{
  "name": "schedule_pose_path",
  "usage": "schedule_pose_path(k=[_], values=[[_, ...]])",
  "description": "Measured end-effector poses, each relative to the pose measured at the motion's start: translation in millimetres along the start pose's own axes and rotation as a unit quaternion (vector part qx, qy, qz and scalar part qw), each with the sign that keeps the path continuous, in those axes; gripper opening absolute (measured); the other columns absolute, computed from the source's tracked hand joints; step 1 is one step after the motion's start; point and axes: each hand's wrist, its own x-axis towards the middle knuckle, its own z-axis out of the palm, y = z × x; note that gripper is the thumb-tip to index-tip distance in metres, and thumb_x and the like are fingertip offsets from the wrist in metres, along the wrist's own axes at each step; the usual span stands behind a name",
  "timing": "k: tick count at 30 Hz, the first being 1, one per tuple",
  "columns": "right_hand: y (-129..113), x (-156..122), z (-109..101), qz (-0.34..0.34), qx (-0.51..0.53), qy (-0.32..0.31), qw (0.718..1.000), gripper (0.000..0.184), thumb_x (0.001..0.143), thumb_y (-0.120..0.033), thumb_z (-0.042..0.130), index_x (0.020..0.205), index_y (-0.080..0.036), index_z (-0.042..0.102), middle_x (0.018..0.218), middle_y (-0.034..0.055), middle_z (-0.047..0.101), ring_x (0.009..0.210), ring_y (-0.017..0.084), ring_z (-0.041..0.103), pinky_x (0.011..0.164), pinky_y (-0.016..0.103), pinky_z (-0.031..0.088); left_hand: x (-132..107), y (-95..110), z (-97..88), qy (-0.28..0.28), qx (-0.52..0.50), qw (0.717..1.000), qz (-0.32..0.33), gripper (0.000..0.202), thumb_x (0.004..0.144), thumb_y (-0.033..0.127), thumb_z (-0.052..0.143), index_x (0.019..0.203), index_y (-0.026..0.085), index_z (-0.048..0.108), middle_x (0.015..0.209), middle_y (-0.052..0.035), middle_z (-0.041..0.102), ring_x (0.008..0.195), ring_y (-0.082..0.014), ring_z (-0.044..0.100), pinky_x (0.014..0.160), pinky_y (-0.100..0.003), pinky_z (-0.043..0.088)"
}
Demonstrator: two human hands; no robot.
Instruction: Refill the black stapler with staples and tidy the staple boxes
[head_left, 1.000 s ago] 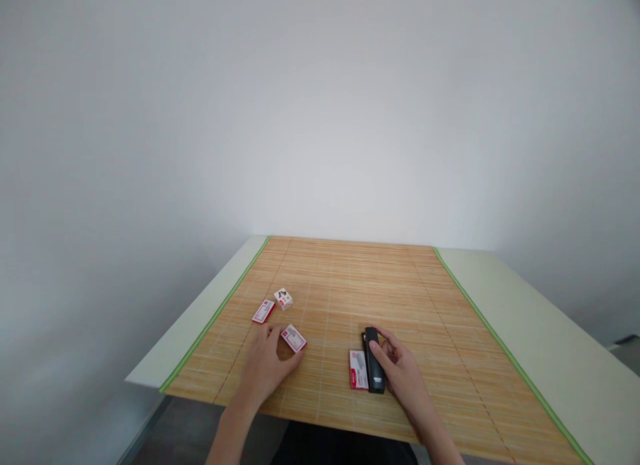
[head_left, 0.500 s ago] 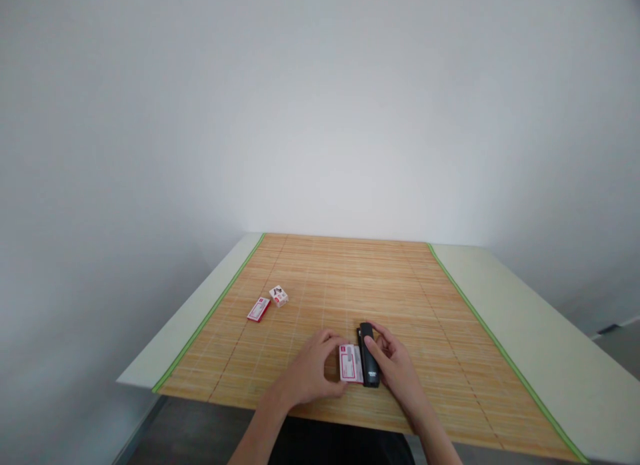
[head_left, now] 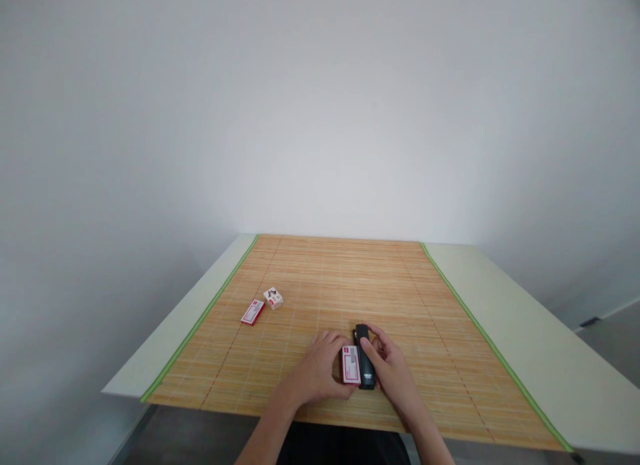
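Note:
A black stapler [head_left: 364,362] lies on the bamboo mat [head_left: 350,298] near the front edge. My right hand [head_left: 393,371] is curled round its right side, the thumb on top. Flush against the stapler's left side is a red and white staple box [head_left: 351,365], which my left hand [head_left: 320,371] holds with closed fingers. It may sit on top of a second such box, but I cannot tell.
Another red and white staple box [head_left: 253,312] and a small white box [head_left: 273,297] lie at the mat's left. The mat has green edges and covers a pale table [head_left: 505,305] against a white wall.
My left hand picked up a staple box from the left of the mat and carried it right, setting it beside the stapler. My right hand stayed on the stapler.

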Motion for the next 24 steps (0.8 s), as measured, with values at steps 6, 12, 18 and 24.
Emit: schedule_pose_path(k=[6,12,18,24], values=[[1.6,-1.3,0.3,0.01,0.013,-0.001,1.0,0.062,0.091,-0.064,0.062,0.138,-0.024,0.059,0.067,-0.0045,0.052,0.046,0.012,0.044,0.037,0.023,0.033,-21.8,-29.4,-27.3,0.06,-0.015,0.997,-0.04,0.086,0.075,0.049,0.084,0.15,0.034,0.046,0.147,-0.0071,0.05,0.133,-0.0298,0.05,0.114,-0.045,0.041],[2.7,0.2,1.2,-0.002,0.015,0.022,1.0,0.066,0.087,-0.068,0.066,0.134,-0.022,0.064,0.069,-0.0009,0.06,0.055,0.016,0.051,0.049,0.027,0.042,-63.5,-134.4,-123.2,0.234,0.18,0.942,-0.158,0.057,0.083,0.027,0.062,0.14,0.026,0.055,0.148,-0.0081,0.054,0.139,-0.0321,0.046,0.12,-0.051,0.03],[3.5,2.9,2.6,-0.001,0.02,0.026,0.999,0.069,0.081,-0.072,0.069,0.129,-0.023,0.068,0.073,0.0022,0.066,0.063,0.02,0.058,0.056,0.031,0.046,-82.4,-170.0,-144.4,0.148,0.219,0.944,-0.197,0.075,0.08,0.024,0.058,0.154,0.027,0.045,0.155,-0.0063,0.051,0.14,-0.0325,0.047,0.118,-0.05,0.032],[8.1,2.8,0.8,-0.005,0.017,0.02,1.0,0.066,0.083,-0.069,0.069,0.13,-0.022,0.067,0.073,0.0014,0.064,0.064,0.02,0.057,0.058,0.031,0.045,-76.3,-124.4,-133.8,0.132,0.156,0.962,-0.182,0.063,0.076,0.035,0.072,0.137,0.026,0.061,0.134,-0.0092,0.065,0.124,-0.0334,0.058,0.11,-0.047,0.043]])
